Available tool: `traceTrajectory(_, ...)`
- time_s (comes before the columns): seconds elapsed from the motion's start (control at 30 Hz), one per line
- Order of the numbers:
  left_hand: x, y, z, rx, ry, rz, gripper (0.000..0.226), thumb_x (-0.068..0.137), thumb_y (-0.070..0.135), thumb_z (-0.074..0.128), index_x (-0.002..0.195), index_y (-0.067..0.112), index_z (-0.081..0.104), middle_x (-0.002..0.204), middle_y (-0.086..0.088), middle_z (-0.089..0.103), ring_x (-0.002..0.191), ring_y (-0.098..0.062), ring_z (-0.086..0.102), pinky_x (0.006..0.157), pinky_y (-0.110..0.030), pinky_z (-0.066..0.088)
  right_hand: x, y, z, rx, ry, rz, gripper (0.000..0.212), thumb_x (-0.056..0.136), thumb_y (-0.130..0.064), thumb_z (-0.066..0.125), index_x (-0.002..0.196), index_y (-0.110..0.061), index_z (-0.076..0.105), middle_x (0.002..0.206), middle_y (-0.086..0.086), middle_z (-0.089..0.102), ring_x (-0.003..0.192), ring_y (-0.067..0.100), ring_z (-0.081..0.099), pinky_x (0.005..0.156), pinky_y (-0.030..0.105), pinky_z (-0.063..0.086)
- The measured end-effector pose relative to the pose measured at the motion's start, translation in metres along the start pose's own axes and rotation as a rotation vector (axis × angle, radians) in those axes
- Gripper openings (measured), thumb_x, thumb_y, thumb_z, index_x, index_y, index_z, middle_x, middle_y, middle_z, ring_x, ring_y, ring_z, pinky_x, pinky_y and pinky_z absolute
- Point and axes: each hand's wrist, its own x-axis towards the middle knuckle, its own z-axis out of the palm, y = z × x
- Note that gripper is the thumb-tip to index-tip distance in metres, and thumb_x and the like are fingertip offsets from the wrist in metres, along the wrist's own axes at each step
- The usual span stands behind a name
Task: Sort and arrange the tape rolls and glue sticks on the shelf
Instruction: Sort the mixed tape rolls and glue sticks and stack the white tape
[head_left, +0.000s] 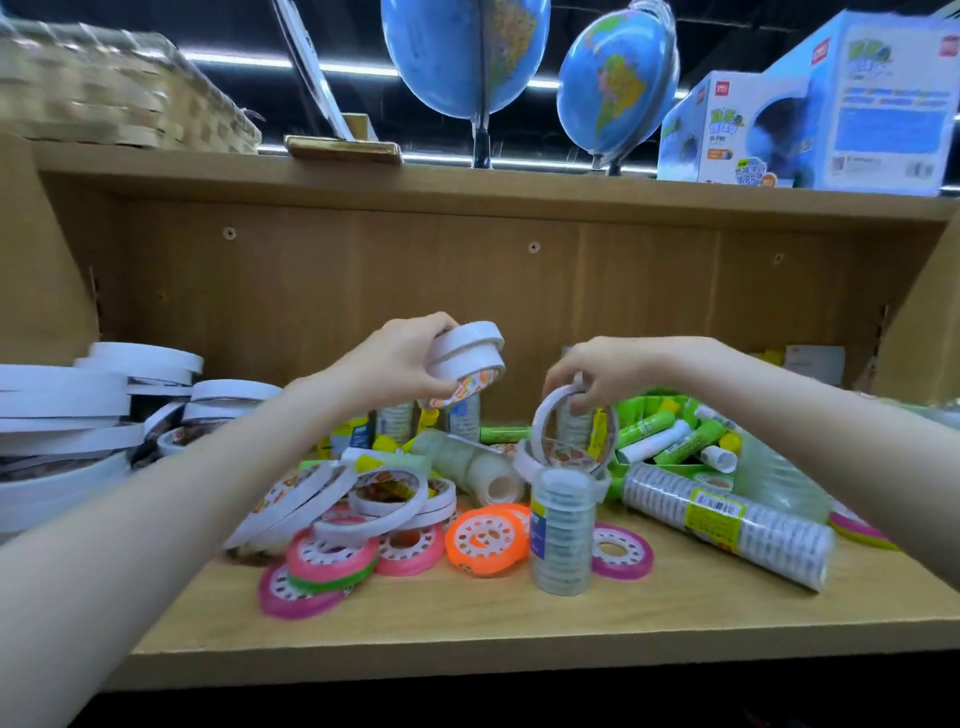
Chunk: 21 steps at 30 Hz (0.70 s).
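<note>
White tape rolls (466, 358) gripped in left hand (400, 364), raised above shelf (467, 618). Thin white roll (558, 415) pinched upright by right hand (597, 371), over clear tape tube (562, 530). Green glue sticks (675, 436) heaped right.

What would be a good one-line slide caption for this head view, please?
Left hand holds stacked white tape rolls; right hand pinches another roll above the cluttered shelf.

A stationery shop, by its stock: a wooden shelf (467, 618) heaped with many like tape rolls (395, 493), shrink-wrapped tubes of tape (727, 525) bearing a barcode label, and glue sticks (675, 431); above stand two globes (467, 52) beside boxed globes (810, 119) in retail packaging; a wicker basket (104, 93) sits up left.
</note>
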Motion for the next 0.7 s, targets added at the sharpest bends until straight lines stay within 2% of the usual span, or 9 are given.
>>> traceTrajectory(0.07, -0.011, -0.005, -0.004, 0.031, -0.03, -0.025, 0.038, 0.073, 0.015, 0.07, 0.107, 0.019, 0.054, 0.091, 0.003, 0.06, 0.082, -0.017, 0.056, 0.074, -0.032, 0.046, 0.004, -0.006, 0.014, -0.029, -0.057, 0.007, 0.042, 0.085, -0.014, 0.06, 0.126, -0.017, 0.054, 0.117, 0.006, 0.06, 0.104, 0.024, 0.056, 0.084, 0.03, 0.044)
traceTrajectory(0.2, -0.023, -0.005, 0.0, 0.061, -0.077, -0.031, 0.036, 0.074, 0.016, 0.069, 0.106, 0.022, 0.052, 0.091, 0.005, 0.059, 0.081, -0.017, 0.056, 0.073, -0.032, 0.047, 0.007, -0.007, 0.024, 0.054, -0.193, 0.057, 0.044, 0.087, -0.014, 0.06, 0.129, -0.015, 0.049, 0.117, 0.01, 0.058, 0.088, 0.022, 0.059, 0.078, 0.033, 0.05)
traceTrajectory(0.27, -0.026, -0.004, 0.002, 0.056, -0.083, -0.02, 0.037, 0.074, 0.017, 0.068, 0.107, 0.022, 0.052, 0.089, 0.006, 0.058, 0.08, -0.016, 0.056, 0.073, -0.032, 0.048, 0.006, -0.004, 0.024, 0.044, -0.137, 0.065, 0.047, 0.087, -0.017, 0.06, 0.133, -0.016, 0.046, 0.126, 0.004, 0.054, 0.103, 0.02, 0.055, 0.081, 0.024, 0.042)
traceTrajectory(0.3, -0.027, -0.004, 0.004, 0.055, -0.083, -0.012, 0.036, 0.075, 0.017, 0.068, 0.107, 0.023, 0.052, 0.089, 0.007, 0.058, 0.08, -0.015, 0.055, 0.073, -0.032, 0.047, 0.004, -0.002, 0.023, 0.049, -0.077, 0.061, 0.047, 0.088, -0.018, 0.061, 0.132, -0.017, 0.046, 0.127, 0.001, 0.052, 0.109, 0.018, 0.053, 0.082, 0.021, 0.038)
traceTrajectory(0.37, -0.027, -0.003, 0.007, 0.059, -0.084, 0.008, 0.036, 0.075, 0.017, 0.068, 0.107, 0.022, 0.052, 0.091, 0.007, 0.058, 0.081, -0.015, 0.054, 0.073, -0.031, 0.046, -0.004, 0.002, 0.019, 0.114, -0.017, 0.037, 0.039, 0.087, -0.019, 0.063, 0.124, -0.018, 0.054, 0.123, -0.001, 0.058, 0.105, 0.015, 0.056, 0.087, 0.022, 0.041)
traceTrajectory(0.47, -0.028, 0.0, 0.012, 0.049, -0.075, 0.025, 0.035, 0.075, 0.016, 0.067, 0.107, 0.02, 0.054, 0.091, 0.006, 0.058, 0.081, -0.015, 0.053, 0.072, -0.029, 0.044, -0.025, 0.001, 0.019, 0.219, -0.189, -0.011, 0.031, 0.084, -0.024, 0.067, 0.113, -0.016, 0.062, 0.114, -0.001, 0.065, 0.101, 0.011, 0.058, 0.085, 0.022, 0.046)
traceTrajectory(0.57, -0.029, 0.003, 0.014, 0.043, -0.065, 0.024, 0.035, 0.076, 0.016, 0.068, 0.107, 0.021, 0.054, 0.087, 0.011, 0.055, 0.079, -0.013, 0.052, 0.07, -0.027, 0.043, -0.038, -0.004, 0.036, 0.138, -0.334, -0.001, 0.045, 0.08, -0.031, 0.071, 0.122, -0.021, 0.057, 0.118, -0.005, 0.059, 0.106, 0.013, 0.053, 0.087, 0.025, 0.043)
traceTrajectory(0.63, -0.03, 0.004, 0.014, 0.056, -0.069, 0.02, 0.036, 0.076, 0.017, 0.068, 0.109, 0.021, 0.053, 0.088, 0.011, 0.054, 0.079, -0.013, 0.051, 0.071, -0.028, 0.044, -0.038, -0.004, 0.048, 0.094, -0.308, -0.01, 0.054, 0.078, -0.03, 0.073, 0.127, -0.021, 0.053, 0.124, -0.003, 0.052, 0.112, 0.017, 0.048, 0.094, 0.03, 0.041)
traceTrajectory(0.7, -0.031, 0.005, 0.014, 0.072, -0.076, 0.021, 0.037, 0.076, 0.018, 0.068, 0.11, 0.021, 0.054, 0.091, 0.01, 0.055, 0.081, -0.014, 0.051, 0.073, -0.03, 0.044, -0.037, -0.003, 0.056, 0.06, -0.244, -0.035, 0.058, 0.077, -0.029, 0.074, 0.13, -0.021, 0.051, 0.123, -0.003, 0.045, 0.111, 0.015, 0.043, 0.092, 0.024, 0.035)
